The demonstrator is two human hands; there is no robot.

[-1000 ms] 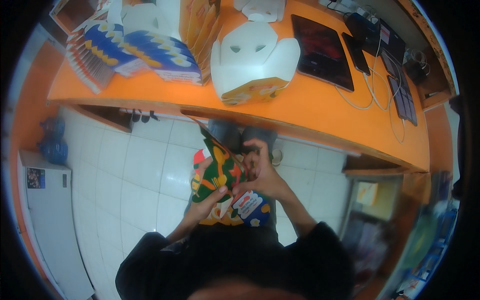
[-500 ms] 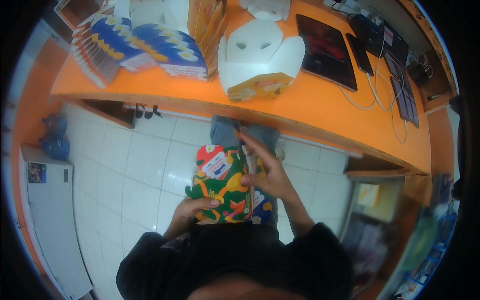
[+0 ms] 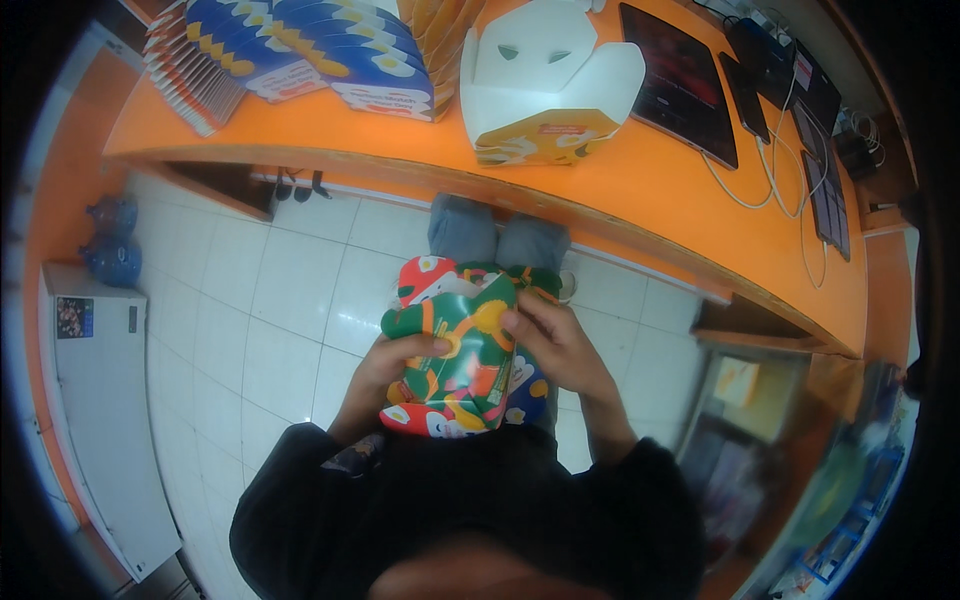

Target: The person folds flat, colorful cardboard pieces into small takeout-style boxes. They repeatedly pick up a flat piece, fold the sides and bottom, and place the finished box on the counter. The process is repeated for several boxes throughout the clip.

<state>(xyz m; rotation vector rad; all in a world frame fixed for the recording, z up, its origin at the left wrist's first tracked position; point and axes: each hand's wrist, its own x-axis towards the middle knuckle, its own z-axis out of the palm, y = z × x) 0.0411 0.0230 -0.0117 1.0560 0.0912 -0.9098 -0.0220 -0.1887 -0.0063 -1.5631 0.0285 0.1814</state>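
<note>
A green printed carton (image 3: 470, 340) with orange, yellow and red shapes rests on my lap, its sides partly folded up. My left hand (image 3: 390, 375) grips its left side, thumb on top and the other fingers hidden underneath. At the carton's right edge, my right hand (image 3: 560, 345) pinches the card between thumb and fingers. Under it lie more printed cartons: a red and white part (image 3: 430, 420) shows at the near edge, and a blue piece (image 3: 525, 390) on the right.
Ahead is an orange counter (image 3: 400, 170). It bears an open white-lined box (image 3: 550, 135), fanned blue cartons (image 3: 360, 60), a tablet (image 3: 680, 80), a phone (image 3: 745, 95) and charging cables. A white chest (image 3: 105, 420) and blue water jugs (image 3: 112, 255) stand left.
My right hand's outstretched fingers have come down to pinch the carton's right edge. The carton has shifted and bent up, uncovering red and white card at its near side. The view has tilted down.
</note>
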